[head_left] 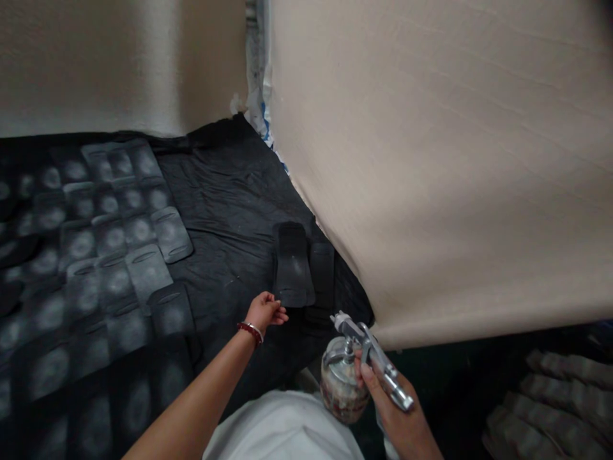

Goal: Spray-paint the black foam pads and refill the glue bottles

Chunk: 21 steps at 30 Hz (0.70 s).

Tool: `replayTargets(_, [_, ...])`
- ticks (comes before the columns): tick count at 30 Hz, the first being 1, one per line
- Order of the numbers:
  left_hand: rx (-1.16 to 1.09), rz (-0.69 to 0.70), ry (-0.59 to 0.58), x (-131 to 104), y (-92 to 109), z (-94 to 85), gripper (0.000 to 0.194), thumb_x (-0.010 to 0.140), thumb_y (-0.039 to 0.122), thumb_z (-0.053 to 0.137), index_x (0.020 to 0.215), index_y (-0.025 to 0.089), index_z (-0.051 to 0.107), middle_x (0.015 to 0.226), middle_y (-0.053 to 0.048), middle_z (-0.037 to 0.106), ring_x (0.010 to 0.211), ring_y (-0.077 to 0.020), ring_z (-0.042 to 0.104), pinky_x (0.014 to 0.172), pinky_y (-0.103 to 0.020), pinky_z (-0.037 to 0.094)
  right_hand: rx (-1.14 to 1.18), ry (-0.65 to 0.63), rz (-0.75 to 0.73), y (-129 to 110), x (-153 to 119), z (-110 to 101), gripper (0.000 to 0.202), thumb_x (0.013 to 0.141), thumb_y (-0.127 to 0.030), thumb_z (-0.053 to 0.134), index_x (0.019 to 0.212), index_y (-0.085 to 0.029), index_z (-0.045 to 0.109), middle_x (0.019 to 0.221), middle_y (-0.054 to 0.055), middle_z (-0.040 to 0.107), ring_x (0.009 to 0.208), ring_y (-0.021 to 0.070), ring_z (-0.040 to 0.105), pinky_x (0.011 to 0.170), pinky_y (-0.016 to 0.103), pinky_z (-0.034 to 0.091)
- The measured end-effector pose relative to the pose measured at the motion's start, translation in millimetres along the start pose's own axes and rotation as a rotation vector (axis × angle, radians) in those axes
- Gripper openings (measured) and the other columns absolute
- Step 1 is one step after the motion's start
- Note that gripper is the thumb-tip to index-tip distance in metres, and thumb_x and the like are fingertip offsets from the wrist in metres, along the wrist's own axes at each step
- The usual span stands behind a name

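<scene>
My right hand point(387, 399) is wrapped around a metal spray gun point(376, 361), whose paint-smeared cup point(343, 386) hangs below it. The nozzle points up and to the left. My left hand point(266, 312), with a red bead bracelet at the wrist, pinches the near left corner of a black flat piece point(293, 268) with a slot near its edge. This piece lies on top of a stack of similar pieces. Beside it on the right is another dark stack point(322, 275), partly hidden.
Rows of overlapping black pieces with pale, hazy round spots point(115, 236) cover the left side of a wrinkled black sheet point(225, 198). A beige hanging sheet point(440, 160) rises close on the right, and a beige wall point(96, 64) stands behind. Ridged greyish bundles point(550, 409) lie low at the right.
</scene>
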<state>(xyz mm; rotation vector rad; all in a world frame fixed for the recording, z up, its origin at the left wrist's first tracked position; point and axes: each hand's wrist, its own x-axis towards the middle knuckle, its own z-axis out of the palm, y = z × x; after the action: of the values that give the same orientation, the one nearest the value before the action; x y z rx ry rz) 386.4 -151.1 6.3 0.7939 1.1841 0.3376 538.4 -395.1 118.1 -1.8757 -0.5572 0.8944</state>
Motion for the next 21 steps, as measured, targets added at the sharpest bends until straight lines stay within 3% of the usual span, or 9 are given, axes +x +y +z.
replayTargets(7, [0.021, 0.01, 0.0, -1, 1, 0.1, 0.026, 0.084, 0.018, 0.06, 0.081, 0.021, 0.034, 0.058, 0.001, 0.063, 0.047, -0.0165, 0.066, 0.041, -0.02, 0.048, -0.013, -0.065, -0.003, -14, -5, 4, 0.041, 0.084, -0.053, 0.062, 0.101, -0.018, 0.074, 0.087, 0.007, 0.073, 0.079, 0.0236, 0.068, 0.073, 0.027, 0.055])
replayTargets(12, [0.071, 0.01, 0.023, -4, 4, 1.3, 0.029, 0.084, 0.024, 0.063, 0.081, 0.021, 0.034, 0.058, 0.002, 0.062, 0.047, -0.0159, 0.066, 0.042, -0.019, 0.048, -0.014, -0.026, -0.062, -19, 5, 10, 0.043, 0.084, -0.056, 0.061, 0.098, -0.017, 0.074, 0.083, 0.007, 0.072, 0.08, 0.024, 0.067, 0.076, 0.028, 0.054])
replayTargets(21, [0.083, -0.011, 0.056, 2, 9, 12.4, 0.019, 0.09, 0.017, 0.051, 0.098, 0.02, 0.035, 0.061, -0.001, 0.065, 0.047, -0.0162, 0.066, 0.044, -0.019, 0.048, -0.05, -0.081, -0.002, -9, 8, -6, 0.047, 0.078, -0.058, 0.066, 0.099, -0.018, 0.076, 0.091, 0.01, 0.075, 0.09, 0.0295, 0.07, 0.08, 0.032, 0.057])
